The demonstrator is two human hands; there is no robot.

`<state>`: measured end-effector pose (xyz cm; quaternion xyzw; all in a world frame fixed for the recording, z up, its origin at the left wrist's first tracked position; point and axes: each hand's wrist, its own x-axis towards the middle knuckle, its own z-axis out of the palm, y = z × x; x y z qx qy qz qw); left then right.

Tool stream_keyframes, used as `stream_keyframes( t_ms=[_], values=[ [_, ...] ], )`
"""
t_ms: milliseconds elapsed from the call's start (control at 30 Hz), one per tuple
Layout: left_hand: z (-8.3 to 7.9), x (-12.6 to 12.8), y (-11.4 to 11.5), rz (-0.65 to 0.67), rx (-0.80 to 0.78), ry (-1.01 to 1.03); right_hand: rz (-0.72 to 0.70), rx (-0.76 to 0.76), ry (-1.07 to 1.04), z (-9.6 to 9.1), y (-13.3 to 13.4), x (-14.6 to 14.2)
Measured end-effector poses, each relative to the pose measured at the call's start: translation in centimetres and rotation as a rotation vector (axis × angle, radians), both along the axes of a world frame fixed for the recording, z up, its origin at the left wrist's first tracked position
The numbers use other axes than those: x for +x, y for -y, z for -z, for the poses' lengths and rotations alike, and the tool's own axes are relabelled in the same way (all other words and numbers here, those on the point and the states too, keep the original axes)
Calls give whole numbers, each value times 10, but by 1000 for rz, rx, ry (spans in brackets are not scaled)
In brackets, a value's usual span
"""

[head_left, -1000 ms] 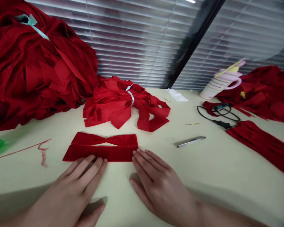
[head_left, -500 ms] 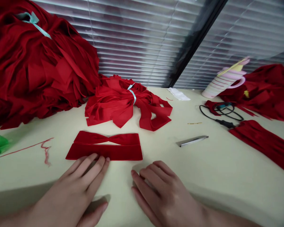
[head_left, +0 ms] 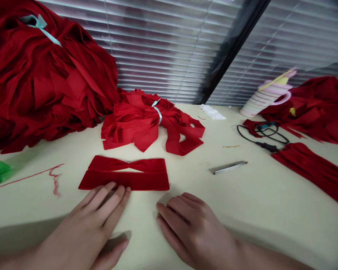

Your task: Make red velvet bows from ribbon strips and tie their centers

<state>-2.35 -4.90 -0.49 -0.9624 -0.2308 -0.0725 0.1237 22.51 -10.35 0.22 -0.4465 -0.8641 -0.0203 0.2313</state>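
Left hand (head_left: 84, 225) lay open and relaxed, fingertips resting on the near edge of a red velvet bow (head_left: 124, 181) on the table (head_left: 256, 225); right hand (head_left: 193, 228), slightly curled, gripped nothing just beside it.

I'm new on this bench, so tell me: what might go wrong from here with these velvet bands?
The left hand rests its fingertips on the lower velvet band, so a careless slide could knock it out of line with the pinched band above it. The slim metal tool lies near the right hand; if it has an edge, which I cannot tell, it could nick velvet or skin.
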Motion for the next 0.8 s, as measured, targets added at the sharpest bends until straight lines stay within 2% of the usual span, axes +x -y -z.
stream_keyframes(
  t_ms=[467,600,800],
  values=[
    [1,2,6,-23,72,40,4,-4,8,-1,0,0],
    [0,4,5,-19,66,40,55,97,6,-3,-2,-1],
    [-1,6,5,-30,64,42,175,198,145,-1,0,-2]
  ],
)
